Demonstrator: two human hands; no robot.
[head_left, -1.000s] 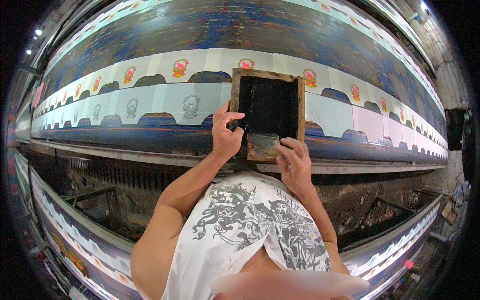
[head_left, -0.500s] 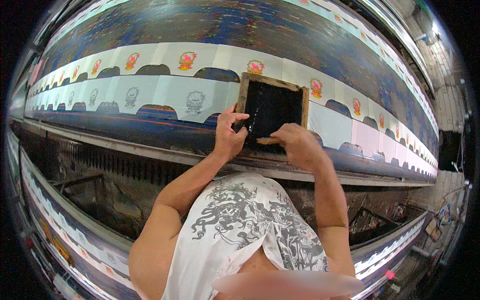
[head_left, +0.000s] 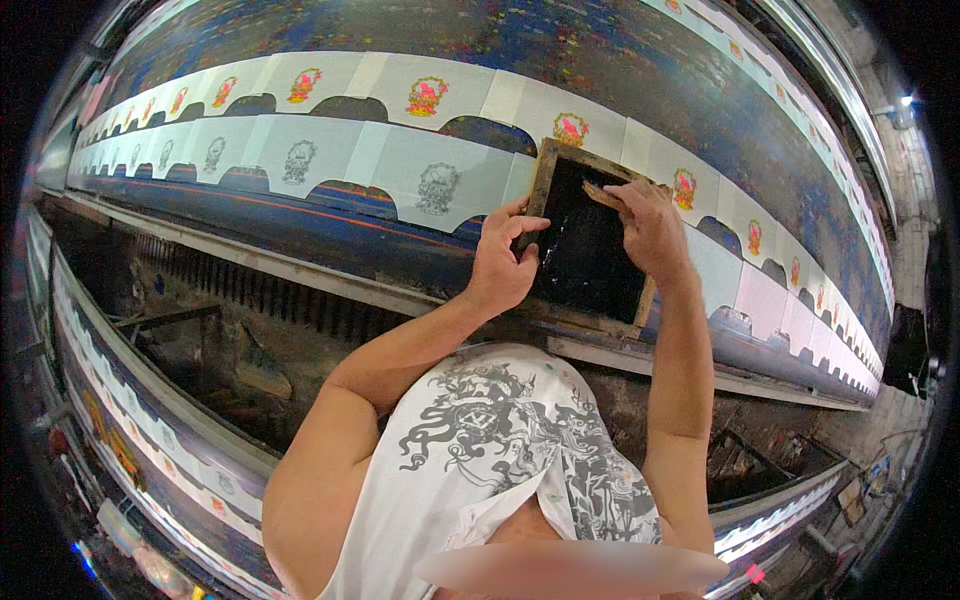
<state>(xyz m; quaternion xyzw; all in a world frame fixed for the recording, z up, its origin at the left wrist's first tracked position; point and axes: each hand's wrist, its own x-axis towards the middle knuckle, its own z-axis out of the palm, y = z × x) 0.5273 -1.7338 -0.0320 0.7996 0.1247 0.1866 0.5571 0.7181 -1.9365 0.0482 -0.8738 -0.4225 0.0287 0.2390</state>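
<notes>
A wooden screen-printing frame point(head_left: 585, 318), its mesh black with wet ink, lies on the long table in front of me. My left hand point(head_left: 504, 262) grips its left side, with the thumb and forefinger apart over the inner edge and the other fingers partly hidden. Inside the frame, toward its far end, my right hand point(head_left: 656, 232) is closed on a small wooden squeegee point(head_left: 601, 195). White fabric pieces with a grey line print point(head_left: 439, 188) lie left of the frame. The piece to its right point(head_left: 707, 265) shows no print.
Behind runs a row of white pieces with red and yellow prints point(head_left: 427, 97). The table surface point(head_left: 390, 40) is dark and paint-specked. A metal rail point(head_left: 390, 290) edges the table near me. Another table with white pieces point(head_left: 160, 430) stands at the lower left.
The squeegee in my right hand has moved from the near end of the frame to the far end. My view has turned, so the table slants more; my left hand keeps its hold.
</notes>
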